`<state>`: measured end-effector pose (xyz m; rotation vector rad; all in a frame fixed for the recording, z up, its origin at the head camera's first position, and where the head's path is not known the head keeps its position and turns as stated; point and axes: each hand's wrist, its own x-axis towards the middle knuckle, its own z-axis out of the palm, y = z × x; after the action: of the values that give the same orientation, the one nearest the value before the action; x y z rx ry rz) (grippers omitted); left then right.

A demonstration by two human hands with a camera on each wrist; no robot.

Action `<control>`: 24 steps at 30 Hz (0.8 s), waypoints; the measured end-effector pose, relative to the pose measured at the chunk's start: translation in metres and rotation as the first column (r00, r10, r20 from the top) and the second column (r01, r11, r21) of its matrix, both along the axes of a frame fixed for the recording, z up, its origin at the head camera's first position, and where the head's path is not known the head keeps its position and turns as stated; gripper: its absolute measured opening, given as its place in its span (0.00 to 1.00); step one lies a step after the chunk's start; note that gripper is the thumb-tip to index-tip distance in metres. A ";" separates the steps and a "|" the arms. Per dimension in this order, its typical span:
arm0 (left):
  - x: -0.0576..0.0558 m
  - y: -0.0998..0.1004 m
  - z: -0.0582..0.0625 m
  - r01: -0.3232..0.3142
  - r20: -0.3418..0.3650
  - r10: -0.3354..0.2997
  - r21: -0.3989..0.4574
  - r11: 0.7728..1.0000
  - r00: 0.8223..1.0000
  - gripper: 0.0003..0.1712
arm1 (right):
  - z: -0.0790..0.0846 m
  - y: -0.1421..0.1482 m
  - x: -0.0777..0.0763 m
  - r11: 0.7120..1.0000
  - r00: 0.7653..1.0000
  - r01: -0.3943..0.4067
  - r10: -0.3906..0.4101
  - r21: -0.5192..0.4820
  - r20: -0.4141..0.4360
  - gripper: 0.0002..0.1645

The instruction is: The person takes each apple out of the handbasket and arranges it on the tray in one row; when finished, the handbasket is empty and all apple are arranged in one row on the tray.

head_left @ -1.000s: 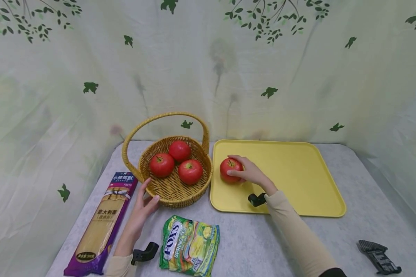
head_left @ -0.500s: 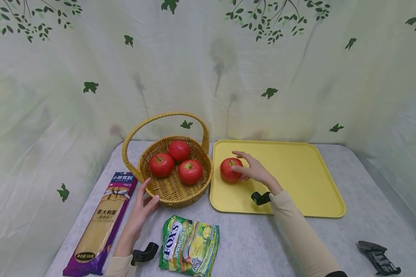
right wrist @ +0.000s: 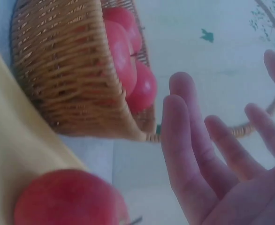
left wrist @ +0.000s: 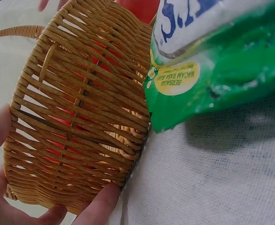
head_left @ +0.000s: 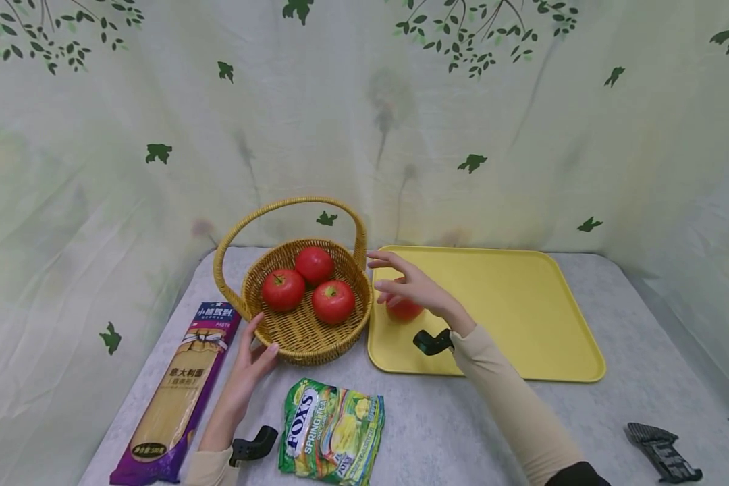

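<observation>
A round wicker basket (head_left: 304,344) with a tall handle holds three red apples (head_left: 334,302). My left hand (head_left: 246,374) rests against the outside of its near left side, fingers and thumb spread along the wicker, as the left wrist view also shows. My right hand (head_left: 416,290) is over the left part of a yellow tray (head_left: 498,304), fingers extended toward the basket's right rim. Below it another apple (head_left: 403,310) sits on the tray, partly hidden by the hand. In the right wrist view, this apple (right wrist: 72,201) is apart from the spread fingers (right wrist: 179,140).
A purple pack of pasta (head_left: 176,398) lies left of the basket. In front, a green Fox's candy bag (head_left: 333,432) lies on the grey table (head_left: 437,432). A black object (head_left: 662,451) is at the right edge. A printed curtain (head_left: 364,135) hangs behind.
My right hand has let go of the apple on the tray, drawn back slightly, then moved left above it toward the basket. My left hand and the basket have stayed still.
</observation>
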<state>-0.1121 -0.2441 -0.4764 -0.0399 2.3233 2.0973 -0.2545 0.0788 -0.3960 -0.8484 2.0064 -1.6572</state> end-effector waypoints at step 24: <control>0.001 0.002 0.001 0.001 -0.007 -0.001 0.015 1.000 1.000 0.38 | -0.004 -0.083 -0.025 0.893 0.957 -0.273 0.215 0.358 0.192 0.42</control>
<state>-0.1110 -0.2423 -0.4758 -0.0314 2.3108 2.1169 -0.2792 -0.0042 -0.4002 -0.7709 1.9364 -1.1048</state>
